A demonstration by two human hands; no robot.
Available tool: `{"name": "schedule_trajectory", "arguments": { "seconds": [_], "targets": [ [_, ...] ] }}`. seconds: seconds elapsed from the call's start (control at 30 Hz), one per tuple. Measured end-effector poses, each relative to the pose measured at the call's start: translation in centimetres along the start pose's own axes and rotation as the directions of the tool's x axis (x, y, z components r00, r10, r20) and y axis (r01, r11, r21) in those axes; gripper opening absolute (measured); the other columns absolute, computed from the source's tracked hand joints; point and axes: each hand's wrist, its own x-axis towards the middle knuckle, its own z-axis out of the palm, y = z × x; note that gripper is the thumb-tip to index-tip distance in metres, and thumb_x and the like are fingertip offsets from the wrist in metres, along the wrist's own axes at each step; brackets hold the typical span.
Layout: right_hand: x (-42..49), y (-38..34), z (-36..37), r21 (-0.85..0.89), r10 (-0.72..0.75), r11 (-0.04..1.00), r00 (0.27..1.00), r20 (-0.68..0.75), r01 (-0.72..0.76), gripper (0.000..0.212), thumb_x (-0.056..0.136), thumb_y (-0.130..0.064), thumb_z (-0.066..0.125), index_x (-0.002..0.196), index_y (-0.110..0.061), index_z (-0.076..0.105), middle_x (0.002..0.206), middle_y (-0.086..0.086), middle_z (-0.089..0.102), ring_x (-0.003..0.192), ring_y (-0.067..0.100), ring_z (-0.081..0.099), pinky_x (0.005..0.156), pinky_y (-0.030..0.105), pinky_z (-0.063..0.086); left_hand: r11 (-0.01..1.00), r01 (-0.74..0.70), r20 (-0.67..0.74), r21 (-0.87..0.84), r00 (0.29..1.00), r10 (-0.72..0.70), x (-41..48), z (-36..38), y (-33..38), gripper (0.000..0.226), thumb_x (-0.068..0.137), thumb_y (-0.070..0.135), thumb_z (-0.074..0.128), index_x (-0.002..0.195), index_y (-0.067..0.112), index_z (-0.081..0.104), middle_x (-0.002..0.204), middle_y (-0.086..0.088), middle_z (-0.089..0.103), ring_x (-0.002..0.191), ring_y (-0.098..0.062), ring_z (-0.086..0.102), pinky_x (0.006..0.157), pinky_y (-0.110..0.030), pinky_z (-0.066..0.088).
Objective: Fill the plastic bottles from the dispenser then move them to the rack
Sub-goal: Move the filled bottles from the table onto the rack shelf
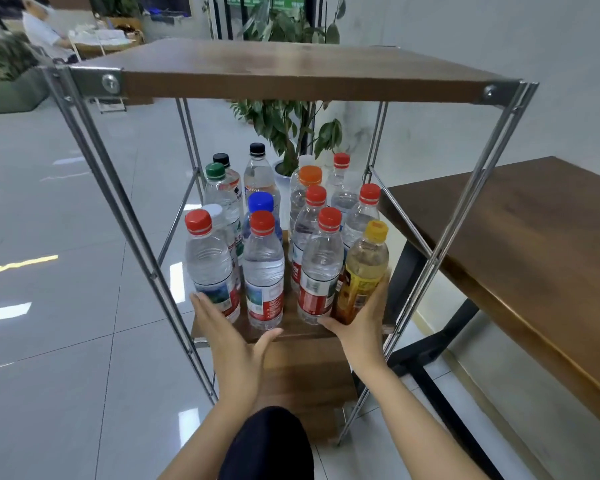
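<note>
As hands [234,341] [359,323] flank ribbed bottles [264,268], perhaps touching

The rack's front stands open between the left front post [116,202] and the right front post [463,209]. There is tall free air between the bottle caps and the top shelf [291,69]. On the middle shelf [291,328], the left bottle cluster [262,268] and right bottle cluster [321,261] leave a narrow lane between them and a bare front strip. A wooden table [516,237] crowds the right side.
</note>
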Motion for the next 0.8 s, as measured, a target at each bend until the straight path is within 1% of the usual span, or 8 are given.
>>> {"name": "schedule_trajectory", "arguments": {
  "seconds": [0.07,0.13,0.27,0.37,0.43,0.53,0.6,0.8],
  "targets": [
    [0.1,0.5,0.7,-0.020,0.033,0.999,0.999,-0.032,-0.033,0.141,0.059,-0.032,0.094,0.155,-0.030,-0.009,0.165,0.000,0.003,0.152,0.019,0.003,0.121,0.056,0.015,0.997,0.072,-0.010,-0.023,0.997,-0.072,0.9,0.3,-0.6,0.135,0.065,0.042,0.082,0.155,0.014,-0.016,0.164,-0.002,-0.019,0.139,0.012,-0.025,0.107,-0.001,-0.011],
    [0.2,0.7,1.3,-0.033,0.047,0.998,0.997,-0.057,-0.049,0.143,0.057,-0.033,0.095,0.156,-0.025,-0.008,0.164,0.003,0.007,0.152,0.023,0.005,0.120,0.058,0.015,0.991,0.128,-0.028,-0.030,0.991,-0.128,1.7,0.6,-1.1,0.138,0.062,0.045,0.081,0.154,0.011,-0.017,0.163,-0.005,-0.022,0.139,0.008,-0.027,0.108,-0.004,-0.012],
    [0.1,0.9,2.1,-0.052,0.044,0.997,0.992,-0.119,-0.050,0.143,0.053,-0.038,0.095,0.155,-0.025,-0.005,0.161,0.010,0.016,0.149,0.031,0.012,0.117,0.061,0.019,0.982,0.185,-0.050,-0.041,0.981,-0.187,2.5,1.3,-1.7,0.142,0.057,0.050,0.081,0.154,0.014,-0.017,0.164,-0.005,-0.017,0.150,-0.015,-0.014,0.118,-0.028,-0.002],
    [0.2,0.9,2.4,-0.055,0.074,0.995,0.987,-0.139,-0.083,0.144,0.053,-0.038,0.095,0.156,-0.021,-0.003,0.162,0.011,0.018,0.150,0.034,0.011,0.118,0.062,0.017,0.977,0.204,-0.077,-0.060,0.975,-0.208,2.8,2.0,-1.9,0.144,0.056,0.048,0.085,0.154,0.017,-0.017,0.165,-0.005,-0.011,0.152,-0.023,-0.006,0.121,-0.040,0.006],
    [0.2,0.9,2.5,-0.056,0.077,0.995,0.987,-0.142,-0.085,0.143,0.053,-0.038,0.095,0.156,-0.020,-0.003,0.162,0.010,0.019,0.150,0.035,0.010,0.118,0.062,0.017,0.974,0.213,-0.091,-0.081,0.971,-0.221,2.9,2.4,-1.8,0.145,0.057,0.044,0.088,0.155,0.017,-0.016,0.165,-0.005,-0.009,0.152,-0.024,-0.004,0.122,-0.045,0.009],
    [0.3,1.0,2.8,-0.067,0.080,0.994,0.984,-0.161,-0.092,0.143,0.051,-0.043,0.094,0.156,-0.021,-0.001,0.160,0.011,0.023,0.148,0.036,0.016,0.115,0.063,0.023,0.972,0.214,-0.108,-0.091,0.969,-0.224,3.0,2.7,-1.8,0.145,0.058,0.038,0.092,0.155,0.018,-0.014,0.165,-0.006,-0.004,0.152,-0.025,-0.001,0.120,-0.042,0.009],
    [0.3,0.9,3.0,-0.079,0.092,0.991,0.981,-0.172,-0.107,0.143,0.051,-0.043,0.094,0.156,-0.021,-0.001,0.160,0.011,0.023,0.148,0.035,0.017,0.115,0.063,0.023,0.973,0.212,-0.116,-0.088,0.968,-0.221,2.9,2.8,-1.9,0.144,0.058,0.038,0.092,0.155,0.018,-0.012,0.165,-0.006,-0.004,0.152,-0.025,-0.001,0.120,-0.042,0.009],
    [0.3,0.6,3.0,-0.089,0.102,0.989,0.983,-0.155,-0.116,0.143,0.053,-0.050,0.091,0.156,-0.019,-0.004,0.161,0.012,0.019,0.149,0.036,0.012,0.117,0.063,0.017,0.979,0.194,-0.127,-0.066,0.971,-0.201,2.9,2.9,-2.4,0.143,0.055,0.050,0.086,0.155,0.019,-0.012,0.165,-0.006,-0.002,0.152,-0.025,0.001,0.121,-0.056,0.012]
  ]
}}
